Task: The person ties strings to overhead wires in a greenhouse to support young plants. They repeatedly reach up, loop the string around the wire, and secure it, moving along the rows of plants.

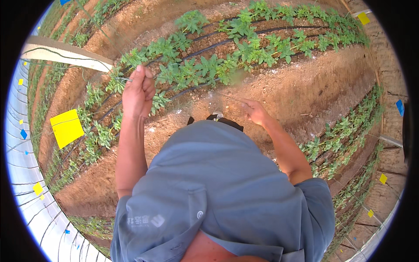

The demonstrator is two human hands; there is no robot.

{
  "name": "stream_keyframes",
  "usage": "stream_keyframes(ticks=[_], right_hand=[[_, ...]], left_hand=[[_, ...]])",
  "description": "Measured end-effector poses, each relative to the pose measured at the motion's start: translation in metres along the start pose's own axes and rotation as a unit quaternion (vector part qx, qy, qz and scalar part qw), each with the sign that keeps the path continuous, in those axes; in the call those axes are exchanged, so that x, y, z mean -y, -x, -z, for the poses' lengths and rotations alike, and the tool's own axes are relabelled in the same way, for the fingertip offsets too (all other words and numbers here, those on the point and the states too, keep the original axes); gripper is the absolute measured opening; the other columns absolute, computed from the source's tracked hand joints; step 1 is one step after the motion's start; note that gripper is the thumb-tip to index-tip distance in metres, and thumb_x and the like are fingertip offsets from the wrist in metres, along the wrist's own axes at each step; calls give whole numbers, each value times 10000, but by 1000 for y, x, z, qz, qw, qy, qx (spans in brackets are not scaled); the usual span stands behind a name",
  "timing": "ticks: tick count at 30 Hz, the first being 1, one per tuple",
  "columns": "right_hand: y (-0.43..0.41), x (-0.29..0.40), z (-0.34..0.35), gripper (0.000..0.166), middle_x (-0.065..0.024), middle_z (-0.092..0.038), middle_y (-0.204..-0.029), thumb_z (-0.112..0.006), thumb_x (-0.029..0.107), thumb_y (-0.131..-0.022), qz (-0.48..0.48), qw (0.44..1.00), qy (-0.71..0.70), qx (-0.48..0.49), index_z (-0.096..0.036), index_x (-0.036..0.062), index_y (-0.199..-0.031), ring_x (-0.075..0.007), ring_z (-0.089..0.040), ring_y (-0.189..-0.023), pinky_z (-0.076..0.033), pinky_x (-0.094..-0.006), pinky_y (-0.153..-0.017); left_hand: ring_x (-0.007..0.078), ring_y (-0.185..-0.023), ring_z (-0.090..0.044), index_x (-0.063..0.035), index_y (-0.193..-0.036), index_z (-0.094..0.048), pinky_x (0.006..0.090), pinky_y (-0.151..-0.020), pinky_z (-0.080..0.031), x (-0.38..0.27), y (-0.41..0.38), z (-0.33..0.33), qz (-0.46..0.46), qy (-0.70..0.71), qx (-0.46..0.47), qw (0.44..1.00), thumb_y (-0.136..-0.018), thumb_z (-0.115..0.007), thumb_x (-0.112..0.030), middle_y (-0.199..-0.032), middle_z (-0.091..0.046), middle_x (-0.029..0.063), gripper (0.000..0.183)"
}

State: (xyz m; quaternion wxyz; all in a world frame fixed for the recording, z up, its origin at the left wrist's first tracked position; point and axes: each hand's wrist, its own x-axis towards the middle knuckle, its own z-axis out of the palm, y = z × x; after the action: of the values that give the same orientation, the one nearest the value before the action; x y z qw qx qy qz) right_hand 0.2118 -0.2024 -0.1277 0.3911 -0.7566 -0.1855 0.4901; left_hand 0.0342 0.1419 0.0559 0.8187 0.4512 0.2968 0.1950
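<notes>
My left hand (140,90) is raised over the near plant row, its fingers closed on a thin string (124,79) that shows beside the thumb. Lower and to the right, my right hand (254,110) pinches a thin cord (230,97) between thumb and fingers; the cord runs up and left from the fingertips and fades from sight. Leafy green plants (206,69) grow below and beyond both hands, with black drip lines (211,47) running between them.
A pale beam (68,55) reaches in from the left. A yellow sticky card (67,128) hangs at left on a line. Another plant row (340,140) lies at right, past a bare soil path (314,88). Thin strings cross at upper left.
</notes>
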Motion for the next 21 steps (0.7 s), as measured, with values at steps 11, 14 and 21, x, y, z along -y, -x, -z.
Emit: stream_keyframes(ticks=[11,14,21], right_hand=[[104,-186,151,440,-169,-697,-1096,-466,373,-1004,-260,922,211,-194,-584,64,-1294,-306,-681,-977,-486,-414,-888],[125,-256,181,434,-166,-683,-1146,-471,371,-999,-221,900,283,-247,-596,70,-1286,-330,-656,-1044,-476,-444,-915],[116,-211,193,391,-151,-681,-1131,-485,285,-1001,-198,873,397,-200,-577,42,-1293,-347,-645,-1008,-482,-437,-904]], left_hand=[[70,-483,-197,-77,-846,-519,238,-429,-177,-66,-38,50,-91,156,-72,981,-1057,-444,-289,-572,-257,-67,308],[75,-478,-197,-62,-844,-516,240,-428,-177,-77,-61,72,-103,184,-43,976,-1059,-433,-279,-568,-252,-63,318],[63,-479,-204,-59,-855,-532,232,-418,-178,-78,-78,30,-127,79,-71,986,-1055,-455,-277,-574,-262,-65,306]])
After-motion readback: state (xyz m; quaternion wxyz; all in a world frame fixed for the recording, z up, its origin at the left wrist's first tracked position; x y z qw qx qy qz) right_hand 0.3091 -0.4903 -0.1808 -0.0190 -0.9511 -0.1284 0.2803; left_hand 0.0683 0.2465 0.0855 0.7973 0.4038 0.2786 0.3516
